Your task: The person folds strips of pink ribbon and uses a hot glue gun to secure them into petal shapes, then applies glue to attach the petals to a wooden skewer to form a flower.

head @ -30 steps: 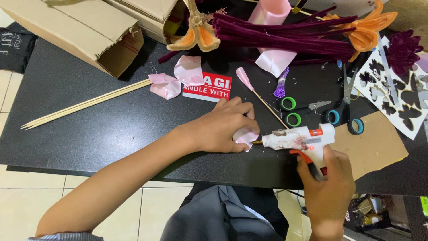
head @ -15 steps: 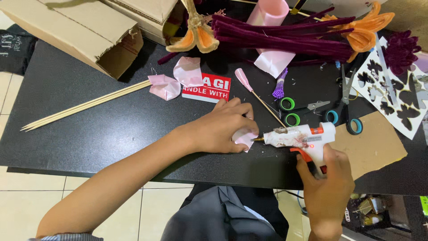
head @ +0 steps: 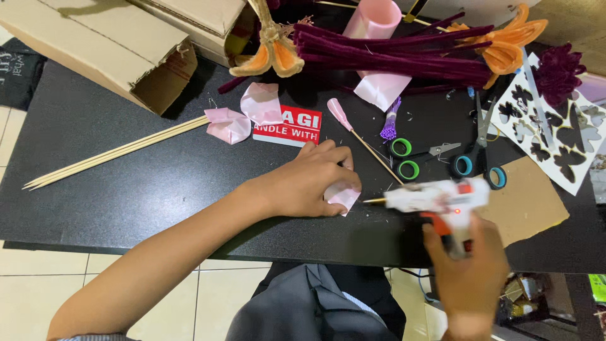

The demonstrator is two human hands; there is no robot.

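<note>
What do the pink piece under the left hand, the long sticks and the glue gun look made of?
Pink piece: probably thin satin-like fabric, softly creased with a faint sheen. Long sticks: pale, matte, probably bamboo or wood skewers. Glue gun, in the right hand: white plastic body, metal-looking nozzle; blurred.

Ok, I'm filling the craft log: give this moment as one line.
left hand: holds pink petal on table | right hand: grips glue gun, nozzle beside petal, apart

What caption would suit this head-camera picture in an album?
Left hand presses a pink petal to the black table while the right hand aims a glue gun beside it.
</note>
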